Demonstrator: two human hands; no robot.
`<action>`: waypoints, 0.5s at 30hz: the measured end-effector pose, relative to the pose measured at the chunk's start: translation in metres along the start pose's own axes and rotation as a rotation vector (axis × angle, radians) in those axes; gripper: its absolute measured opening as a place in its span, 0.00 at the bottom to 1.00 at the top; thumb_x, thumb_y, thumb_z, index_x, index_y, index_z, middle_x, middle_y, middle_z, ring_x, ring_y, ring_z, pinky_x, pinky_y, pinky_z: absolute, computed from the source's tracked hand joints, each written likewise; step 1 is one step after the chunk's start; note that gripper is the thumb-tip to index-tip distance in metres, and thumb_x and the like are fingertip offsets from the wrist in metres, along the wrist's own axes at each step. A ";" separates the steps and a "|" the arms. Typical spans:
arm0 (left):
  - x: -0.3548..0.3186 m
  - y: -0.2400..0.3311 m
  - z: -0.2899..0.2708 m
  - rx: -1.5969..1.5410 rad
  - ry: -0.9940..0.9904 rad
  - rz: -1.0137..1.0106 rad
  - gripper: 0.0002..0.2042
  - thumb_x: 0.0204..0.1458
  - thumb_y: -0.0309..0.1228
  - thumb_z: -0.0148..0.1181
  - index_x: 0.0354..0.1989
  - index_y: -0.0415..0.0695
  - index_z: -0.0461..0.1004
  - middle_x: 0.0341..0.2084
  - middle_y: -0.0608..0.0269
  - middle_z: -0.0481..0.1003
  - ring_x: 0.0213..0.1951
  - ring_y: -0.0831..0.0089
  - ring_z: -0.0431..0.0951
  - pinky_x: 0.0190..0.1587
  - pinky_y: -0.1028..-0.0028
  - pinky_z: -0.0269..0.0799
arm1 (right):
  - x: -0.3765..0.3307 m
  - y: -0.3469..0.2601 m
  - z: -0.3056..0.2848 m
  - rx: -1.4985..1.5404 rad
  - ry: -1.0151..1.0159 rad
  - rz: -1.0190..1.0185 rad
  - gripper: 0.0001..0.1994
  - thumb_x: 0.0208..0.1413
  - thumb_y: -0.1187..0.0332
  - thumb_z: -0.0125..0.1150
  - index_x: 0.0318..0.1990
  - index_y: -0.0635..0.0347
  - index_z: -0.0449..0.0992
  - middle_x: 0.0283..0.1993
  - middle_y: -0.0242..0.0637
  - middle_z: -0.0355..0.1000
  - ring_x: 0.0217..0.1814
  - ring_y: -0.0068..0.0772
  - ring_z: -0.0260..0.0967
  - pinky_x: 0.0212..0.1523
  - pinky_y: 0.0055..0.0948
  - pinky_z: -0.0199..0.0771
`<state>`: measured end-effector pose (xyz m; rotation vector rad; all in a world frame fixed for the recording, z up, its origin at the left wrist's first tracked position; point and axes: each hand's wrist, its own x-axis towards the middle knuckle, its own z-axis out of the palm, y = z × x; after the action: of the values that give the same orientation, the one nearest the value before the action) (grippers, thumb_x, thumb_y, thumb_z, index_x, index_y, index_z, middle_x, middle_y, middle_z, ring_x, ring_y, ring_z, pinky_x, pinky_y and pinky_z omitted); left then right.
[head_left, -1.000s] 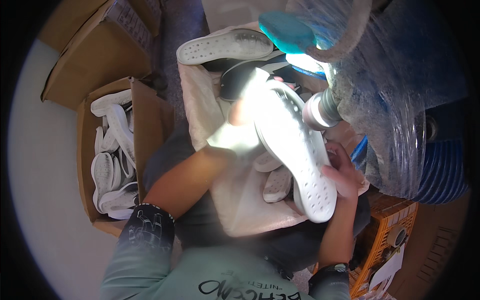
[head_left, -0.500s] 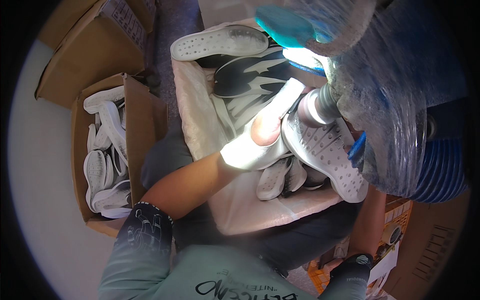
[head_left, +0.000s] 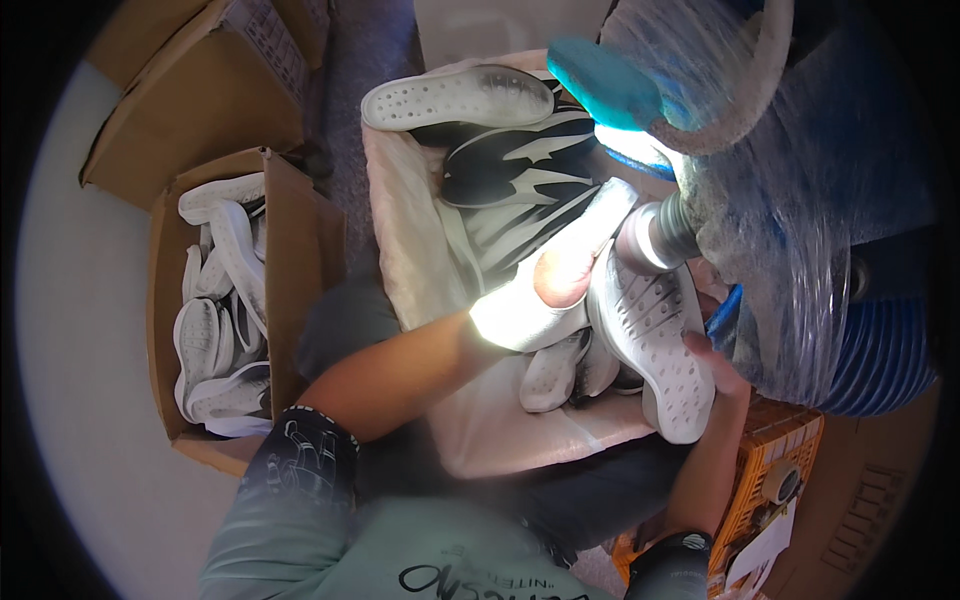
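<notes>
Two-handed, working beside the plastic-wrapped machine (head_left: 775,220) and over the pale-lined bin (head_left: 490,430). Holding the white sole (head_left: 652,325) above the bin's right side, lengthwise from upper left to lower right, steeply slanted. Clamped at the right edge, nearer the low end, by the right hand (head_left: 722,367); met at the upper left edge by the left hand (head_left: 560,276), too glared and hidden to judge whether gripping. Overlapped at the upper end by the round machine head (head_left: 652,238). Turned steeper than half a second ago, with the right hand now showing plainly.
</notes>
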<state>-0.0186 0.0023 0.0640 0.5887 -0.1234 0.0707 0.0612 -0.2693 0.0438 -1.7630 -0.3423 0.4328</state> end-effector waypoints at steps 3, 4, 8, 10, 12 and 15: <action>0.006 -0.001 0.001 -0.032 -0.062 0.041 0.26 0.63 0.45 0.50 0.63 0.38 0.63 0.56 0.55 0.70 0.57 0.65 0.70 0.61 0.65 0.63 | -0.012 -0.001 0.003 -0.003 -0.060 0.037 0.27 0.44 0.75 0.71 0.55 0.64 0.71 0.51 0.41 0.74 0.50 0.34 0.72 0.51 0.31 0.73; 0.006 -0.002 0.001 -0.045 -0.072 0.049 0.27 0.62 0.46 0.51 0.63 0.38 0.63 0.57 0.54 0.70 0.57 0.64 0.70 0.62 0.65 0.63 | -0.012 -0.004 0.001 -0.015 -0.070 0.040 0.27 0.44 0.75 0.71 0.55 0.64 0.72 0.51 0.41 0.74 0.50 0.34 0.72 0.51 0.31 0.73; 0.006 -0.009 0.001 -0.097 -0.134 0.069 0.32 0.59 0.48 0.56 0.64 0.37 0.61 0.58 0.51 0.69 0.58 0.61 0.69 0.63 0.63 0.62 | -0.008 -0.026 -0.024 -0.125 -0.004 -0.020 0.27 0.44 0.76 0.71 0.55 0.64 0.72 0.51 0.41 0.73 0.50 0.34 0.72 0.51 0.31 0.73; 0.004 -0.013 0.004 -0.138 -0.179 0.080 0.34 0.57 0.49 0.59 0.65 0.37 0.61 0.59 0.50 0.68 0.59 0.59 0.69 0.64 0.62 0.61 | -0.001 -0.038 -0.038 -0.186 0.040 -0.067 0.27 0.44 0.76 0.71 0.55 0.64 0.72 0.52 0.41 0.73 0.50 0.34 0.72 0.51 0.31 0.73; 0.001 -0.017 0.010 -0.202 -0.326 0.132 0.37 0.55 0.50 0.61 0.65 0.37 0.60 0.60 0.49 0.68 0.59 0.58 0.69 0.64 0.61 0.61 | 0.003 -0.045 -0.048 -0.223 0.062 -0.092 0.27 0.44 0.77 0.71 0.55 0.64 0.73 0.52 0.41 0.73 0.50 0.35 0.72 0.51 0.31 0.73; -0.004 -0.020 0.016 -0.267 -0.253 0.069 0.39 0.53 0.51 0.63 0.66 0.36 0.59 0.60 0.47 0.67 0.60 0.56 0.68 0.65 0.60 0.61 | 0.006 -0.048 -0.053 -0.260 0.074 -0.111 0.26 0.44 0.77 0.71 0.55 0.64 0.73 0.52 0.41 0.73 0.50 0.35 0.72 0.51 0.32 0.73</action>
<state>-0.0220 -0.0233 0.0658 0.3240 -0.3933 0.0455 0.0909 -0.3010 0.1010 -1.9956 -0.4583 0.2511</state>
